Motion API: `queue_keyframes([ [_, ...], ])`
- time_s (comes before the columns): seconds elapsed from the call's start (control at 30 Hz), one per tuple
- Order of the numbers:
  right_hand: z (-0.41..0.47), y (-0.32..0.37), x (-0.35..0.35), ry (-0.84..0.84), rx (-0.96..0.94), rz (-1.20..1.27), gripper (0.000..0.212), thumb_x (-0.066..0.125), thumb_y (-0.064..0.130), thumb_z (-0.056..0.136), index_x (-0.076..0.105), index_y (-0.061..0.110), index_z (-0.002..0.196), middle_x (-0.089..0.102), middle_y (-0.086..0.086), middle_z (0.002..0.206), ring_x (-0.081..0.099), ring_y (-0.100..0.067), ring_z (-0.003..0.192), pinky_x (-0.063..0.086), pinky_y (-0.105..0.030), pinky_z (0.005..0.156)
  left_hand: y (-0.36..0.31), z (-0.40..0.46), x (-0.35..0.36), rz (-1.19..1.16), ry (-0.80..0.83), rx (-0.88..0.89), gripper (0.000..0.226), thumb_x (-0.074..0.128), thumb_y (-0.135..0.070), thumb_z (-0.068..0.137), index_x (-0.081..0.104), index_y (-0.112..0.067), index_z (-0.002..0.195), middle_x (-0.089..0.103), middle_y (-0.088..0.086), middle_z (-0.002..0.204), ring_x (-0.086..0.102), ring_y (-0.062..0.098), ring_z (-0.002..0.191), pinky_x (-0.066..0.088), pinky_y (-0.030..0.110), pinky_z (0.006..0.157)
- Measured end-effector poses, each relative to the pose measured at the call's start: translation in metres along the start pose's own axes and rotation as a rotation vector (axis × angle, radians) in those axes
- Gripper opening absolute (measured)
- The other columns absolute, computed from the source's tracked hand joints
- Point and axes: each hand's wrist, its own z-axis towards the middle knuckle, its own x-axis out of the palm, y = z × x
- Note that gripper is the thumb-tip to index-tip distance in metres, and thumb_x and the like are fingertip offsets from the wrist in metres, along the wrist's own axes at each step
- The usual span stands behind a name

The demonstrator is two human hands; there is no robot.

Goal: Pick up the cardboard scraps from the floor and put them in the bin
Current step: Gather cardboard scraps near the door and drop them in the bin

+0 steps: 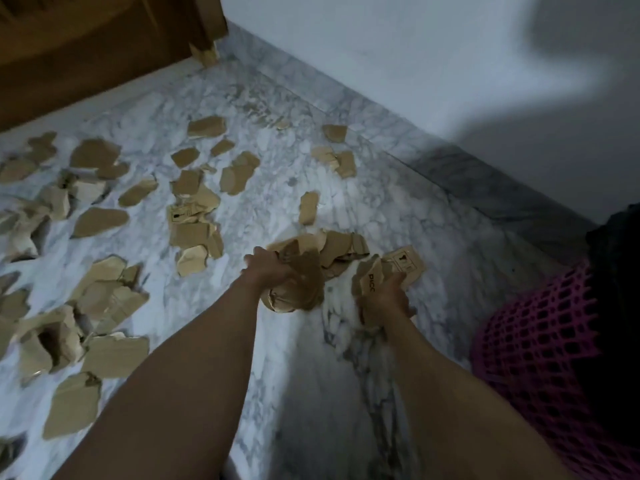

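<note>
Left hand [266,268] and right hand [384,299] each grip cardboard scraps [301,282]; many remain on the floor [311,375], pink bin [540,341] at right.

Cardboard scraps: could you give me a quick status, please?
Left hand and right hand each grip scraps. Many lie on floor. Pink bin at right, path clear.

I can't read the print on the scrap [367,284] my right hand [382,303] grips, and the pink bin [540,344] runs off the right edge.
</note>
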Motion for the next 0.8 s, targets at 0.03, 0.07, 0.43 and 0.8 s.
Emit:
queue_keyframes([
  [0.03, 0.003, -0.003, 0.000, -0.034, 0.000, -0.063, 0.089, 0.065, 0.034, 0.090, 0.008, 0.012, 0.155, 0.048, -0.020, 0.141, 0.045, -0.039, 0.129, 0.026, -0.049, 0.110, -0.009, 0.011, 0.002, 0.025, -0.016, 0.026, 0.119, 0.087, -0.057, 0.057, 0.035, 0.001, 0.147, 0.026, 0.019, 0.152, 0.025, 0.042, 0.142, 0.035, 0.050, 0.114],
  [0.07, 0.007, -0.006, 0.002, -0.061, -0.013, -0.123, 0.085, 0.065, 0.034, 0.089, 0.014, 0.012, 0.153, 0.049, -0.019, 0.140, 0.045, -0.038, 0.128, 0.027, -0.048, 0.108, -0.019, 0.019, 0.006, 0.067, -0.016, 0.066, 0.116, 0.087, -0.057, 0.059, 0.038, 0.000, 0.147, 0.024, 0.015, 0.155, 0.019, 0.041, 0.145, 0.032, 0.053, 0.115],
  [0.43, 0.021, -0.008, 0.005, -0.070, -0.256, -0.154, 0.051, 0.070, 0.024, 0.084, 0.036, 0.026, 0.122, 0.058, -0.005, 0.108, 0.055, -0.025, 0.091, 0.042, -0.033, 0.073, -0.033, 0.049, 0.010, 0.302, 0.045, 0.194, 0.056, 0.066, -0.042, 0.089, 0.055, -0.013, 0.135, 0.032, 0.014, 0.147, 0.032, 0.044, 0.131, 0.030, 0.054, 0.106],
  [0.8, 0.088, 0.002, -0.067, 0.206, -0.244, -0.370, 0.118, 0.086, 0.025, 0.073, 0.004, 0.022, 0.158, 0.029, -0.013, 0.158, 0.034, -0.032, 0.142, 0.034, -0.044, 0.113, -0.055, 0.051, -0.044, -0.097, 0.221, 0.289, 0.057, 0.091, -0.029, 0.067, 0.070, -0.010, 0.117, 0.070, 0.007, 0.114, 0.067, 0.029, 0.105, 0.053, 0.046, 0.098],
])
